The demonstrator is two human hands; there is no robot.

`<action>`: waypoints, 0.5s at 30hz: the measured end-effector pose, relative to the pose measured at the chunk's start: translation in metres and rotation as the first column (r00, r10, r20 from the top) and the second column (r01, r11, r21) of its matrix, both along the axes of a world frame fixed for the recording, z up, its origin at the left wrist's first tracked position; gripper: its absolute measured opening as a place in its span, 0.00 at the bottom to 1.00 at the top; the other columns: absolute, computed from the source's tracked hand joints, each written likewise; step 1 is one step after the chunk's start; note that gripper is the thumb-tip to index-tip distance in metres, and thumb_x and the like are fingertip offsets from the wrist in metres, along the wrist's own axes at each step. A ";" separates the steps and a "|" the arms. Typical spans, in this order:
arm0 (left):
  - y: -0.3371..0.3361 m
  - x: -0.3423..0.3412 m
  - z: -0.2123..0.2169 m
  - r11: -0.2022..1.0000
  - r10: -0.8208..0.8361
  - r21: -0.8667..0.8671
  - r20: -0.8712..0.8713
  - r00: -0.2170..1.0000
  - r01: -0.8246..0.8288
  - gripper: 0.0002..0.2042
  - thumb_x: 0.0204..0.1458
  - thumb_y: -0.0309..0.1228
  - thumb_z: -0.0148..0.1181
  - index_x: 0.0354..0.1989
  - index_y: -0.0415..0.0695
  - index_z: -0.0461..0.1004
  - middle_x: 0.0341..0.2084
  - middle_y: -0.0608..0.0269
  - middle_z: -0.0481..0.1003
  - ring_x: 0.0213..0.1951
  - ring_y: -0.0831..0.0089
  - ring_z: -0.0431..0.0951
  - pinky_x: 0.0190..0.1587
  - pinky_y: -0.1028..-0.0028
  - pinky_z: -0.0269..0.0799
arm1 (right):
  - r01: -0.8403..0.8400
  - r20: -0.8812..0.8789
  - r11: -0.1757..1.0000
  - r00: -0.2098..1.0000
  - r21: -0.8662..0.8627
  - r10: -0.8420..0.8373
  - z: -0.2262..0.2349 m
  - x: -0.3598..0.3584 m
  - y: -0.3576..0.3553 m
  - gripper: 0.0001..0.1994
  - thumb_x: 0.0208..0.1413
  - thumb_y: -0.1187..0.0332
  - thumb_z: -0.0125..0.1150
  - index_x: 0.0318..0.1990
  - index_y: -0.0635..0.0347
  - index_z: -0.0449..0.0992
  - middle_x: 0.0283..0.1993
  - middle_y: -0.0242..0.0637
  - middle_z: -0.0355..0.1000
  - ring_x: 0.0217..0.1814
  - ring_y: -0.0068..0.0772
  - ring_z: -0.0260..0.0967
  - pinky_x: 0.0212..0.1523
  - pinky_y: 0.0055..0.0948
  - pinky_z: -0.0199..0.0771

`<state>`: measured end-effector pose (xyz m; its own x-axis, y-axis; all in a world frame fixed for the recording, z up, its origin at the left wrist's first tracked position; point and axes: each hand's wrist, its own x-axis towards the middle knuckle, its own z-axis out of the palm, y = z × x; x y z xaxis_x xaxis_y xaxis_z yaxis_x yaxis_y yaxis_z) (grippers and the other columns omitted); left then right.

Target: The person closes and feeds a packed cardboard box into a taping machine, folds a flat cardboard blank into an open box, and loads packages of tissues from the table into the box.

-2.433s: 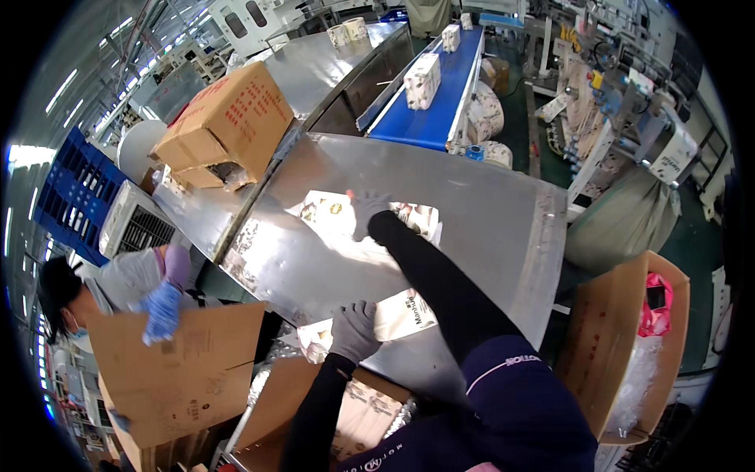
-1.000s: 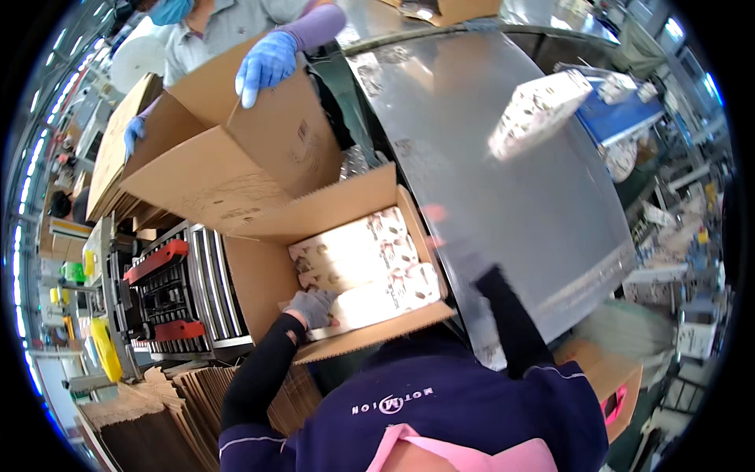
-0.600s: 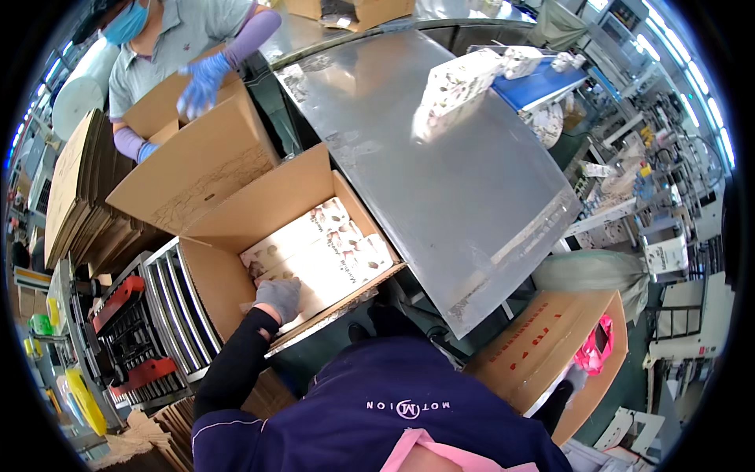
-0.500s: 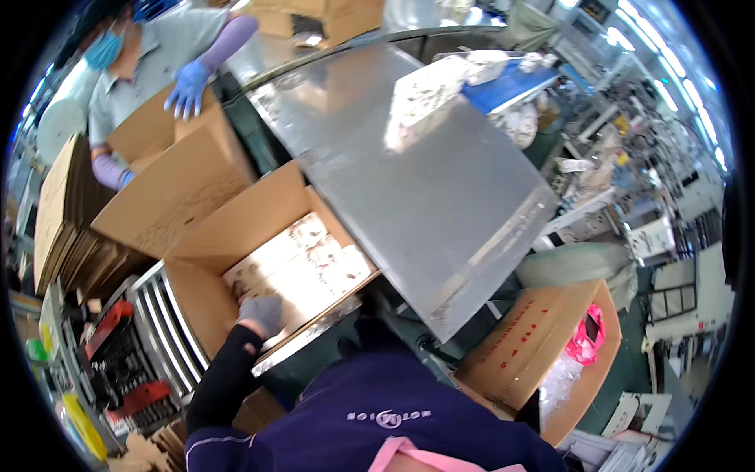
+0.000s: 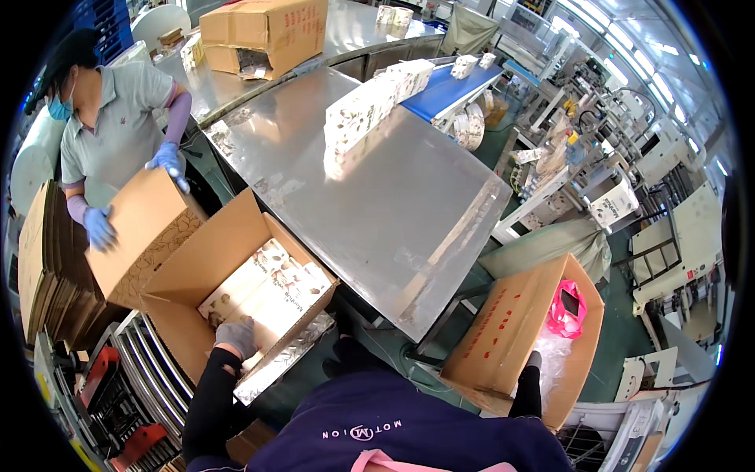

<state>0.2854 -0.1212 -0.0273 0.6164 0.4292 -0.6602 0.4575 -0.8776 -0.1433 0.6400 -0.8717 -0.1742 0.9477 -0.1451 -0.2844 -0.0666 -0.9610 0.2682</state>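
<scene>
My left hand (image 5: pixel 237 337), in a grey glove, is inside an open brown carton (image 5: pixel 174 320) at its near left. Its fingers look curled in beside a row of white printed packs (image 5: pixel 255 289); what they hold, if anything, is hidden. The packs lie side by side and fill much of the carton. At the right, my right arm in a black sleeve reaches into another open carton (image 5: pixel 491 334). Only a little of my grey-gloved right hand (image 5: pixel 535 359) shows, next to clear plastic film (image 5: pixel 548 374), and its fingers are hidden.
A metal table (image 5: pixel 370 228) stands ahead, with white packs (image 5: pixel 366 110) lined up by a blue conveyor (image 5: pixel 452 90). Across at the left, a co-worker (image 5: pixel 118 118) in blue gloves handles a carton (image 5: pixel 149 224). Pink plastic (image 5: pixel 566 311) lies in the right carton. Metal rollers (image 5: pixel 149 362) run beside the left carton.
My right arm now shows, reaching into the right carton. My left hand stays in the left carton. The co-worker's carton has been turned and its raised flaps no longer show. The view has shifted.
</scene>
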 end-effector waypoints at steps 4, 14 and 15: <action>-0.005 0.002 0.008 1.000 0.005 0.014 0.030 1.000 -0.005 0.31 0.48 0.52 0.60 0.53 0.41 0.66 0.42 0.57 0.78 0.43 0.62 0.80 0.42 0.64 0.73 | -0.103 0.014 0.967 0.994 -0.232 0.109 0.030 0.002 -0.024 0.12 0.54 0.64 0.49 0.34 0.59 0.78 0.33 0.49 0.75 0.38 0.47 0.75 0.39 0.43 0.74; -0.008 0.013 0.013 0.998 0.067 -0.019 0.120 0.991 -0.065 0.22 0.49 0.44 0.58 0.48 0.41 0.70 0.40 0.54 0.78 0.40 0.57 0.80 0.41 0.57 0.74 | -0.640 0.596 -0.042 0.687 0.767 0.416 0.233 0.001 0.418 0.16 0.56 0.70 0.49 0.51 0.62 0.74 0.42 0.35 0.74 0.44 0.27 0.69 0.45 0.28 0.68; -0.006 0.009 0.012 0.996 0.092 -0.017 0.120 0.989 -0.090 0.22 0.49 0.44 0.58 0.48 0.41 0.70 0.40 0.54 0.78 0.40 0.57 0.80 0.41 0.57 0.74 | -0.569 0.608 -0.270 0.566 0.777 0.557 0.236 -0.007 0.480 0.15 0.60 0.66 0.47 0.49 0.63 0.75 0.41 0.31 0.74 0.45 0.20 0.67 0.46 0.24 0.67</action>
<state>0.2948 -0.1277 -0.0155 0.6504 0.4798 -0.5889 0.5489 -0.8327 -0.0723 0.6328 -0.3915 0.0614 0.4490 0.7903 0.4169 0.6689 0.0120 -0.7433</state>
